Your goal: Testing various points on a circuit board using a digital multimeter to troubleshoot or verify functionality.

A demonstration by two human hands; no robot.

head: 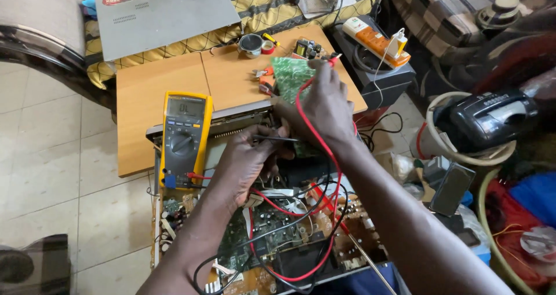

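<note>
Hands work over an open box. Left hand (249, 156) pinches a black probe (278, 138). Right hand (327, 107) grips a green board (289, 75) beside a yellow meter (184, 138).

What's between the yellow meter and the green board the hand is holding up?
In the head view, the left hand pinching a black probe lies between the yellow meter and green board.

Two bare, sleeveless forearms
</note>
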